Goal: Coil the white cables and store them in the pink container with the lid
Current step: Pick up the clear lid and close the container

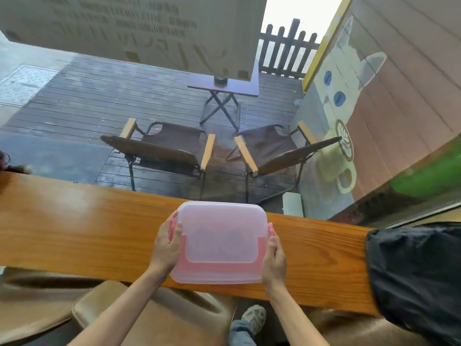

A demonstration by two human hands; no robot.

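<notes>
The pink container (220, 242) rests on the wooden counter (87, 228) straight in front of me, its translucent lid lying on top. My left hand (167, 245) grips its left side, with fingers over the pink side latch. My right hand (274, 258) clasps the right side just below the other pink latch. A faint shape shows through the lid; I cannot tell what it is. No white cable lies in the open.
A black bag (414, 278) lies on the counter at the right. Beyond the counter is a wooden deck with two folding chairs (162, 151) and a small folding table (224, 88). A tan stool (129, 310) stands under the counter.
</notes>
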